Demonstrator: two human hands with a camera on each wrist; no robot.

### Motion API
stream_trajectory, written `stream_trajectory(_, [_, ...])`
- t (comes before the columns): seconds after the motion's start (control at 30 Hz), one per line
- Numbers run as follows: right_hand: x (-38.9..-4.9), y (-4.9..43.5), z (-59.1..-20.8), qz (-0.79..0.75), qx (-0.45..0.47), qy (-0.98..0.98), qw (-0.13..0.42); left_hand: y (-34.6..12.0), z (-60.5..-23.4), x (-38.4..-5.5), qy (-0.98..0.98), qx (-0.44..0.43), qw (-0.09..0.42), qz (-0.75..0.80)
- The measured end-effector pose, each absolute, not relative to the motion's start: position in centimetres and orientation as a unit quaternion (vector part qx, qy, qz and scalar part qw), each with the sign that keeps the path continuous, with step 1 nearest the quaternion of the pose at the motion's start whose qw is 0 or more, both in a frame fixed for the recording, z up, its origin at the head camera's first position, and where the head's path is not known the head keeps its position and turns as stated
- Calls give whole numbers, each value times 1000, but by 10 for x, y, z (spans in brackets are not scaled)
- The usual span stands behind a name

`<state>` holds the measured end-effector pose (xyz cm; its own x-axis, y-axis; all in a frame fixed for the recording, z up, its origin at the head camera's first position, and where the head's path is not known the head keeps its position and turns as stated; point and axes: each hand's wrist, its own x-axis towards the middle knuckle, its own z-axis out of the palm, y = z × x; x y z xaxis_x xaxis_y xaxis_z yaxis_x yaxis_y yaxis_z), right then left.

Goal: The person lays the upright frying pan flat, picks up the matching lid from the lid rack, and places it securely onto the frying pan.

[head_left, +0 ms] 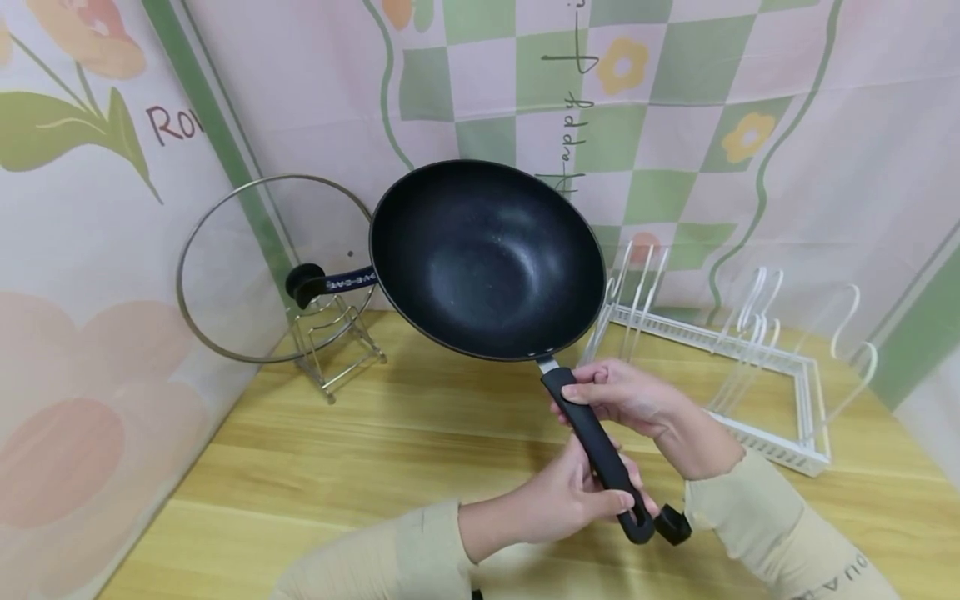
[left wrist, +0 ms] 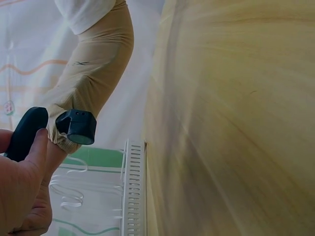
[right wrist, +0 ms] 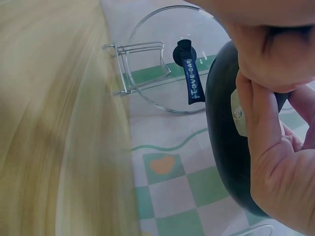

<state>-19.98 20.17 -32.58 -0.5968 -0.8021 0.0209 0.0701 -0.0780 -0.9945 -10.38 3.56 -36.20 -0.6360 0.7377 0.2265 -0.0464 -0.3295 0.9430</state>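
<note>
- You have the black pan (head_left: 487,258) raised above the wooden table (head_left: 300,467), to the left of the white rack (head_left: 780,452); in the head view its rim overlaps the rack's nearest wire hoops.
- The pan is tilted, so its dark inside faces you, and its long black handle (head_left: 596,437) slants down toward you along the rack's left side.
- Your right hand (head_left: 622,396), just left of the rack, grasps the upper part of the handle near the pan, thumb laid along the top.
- Your left hand (head_left: 562,496), nearer to you than the rack, grasps the handle's lower end, with the thumb across it close to the hanging hole.
- Well to the rack's left, a glass lid (head_left: 258,258) with a metal rim stands on edge in a wire stand (head_left: 342,381); its dark lid handle (head_left: 330,286) carries pale lettering.
- Behind the rack hangs a printed cloth (head_left: 480,75) with green and white checks and yellow flowers.
- A black device (head_left: 672,525) sits at your right cuff, nearer to you than the rack.
</note>
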Motion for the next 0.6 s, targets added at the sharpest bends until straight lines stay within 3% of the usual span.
stream_trajectory(0.6, [-197, 204, -337, -669, -284, 606, 323, 38, -370, -102, 501, 321, 293, 748])
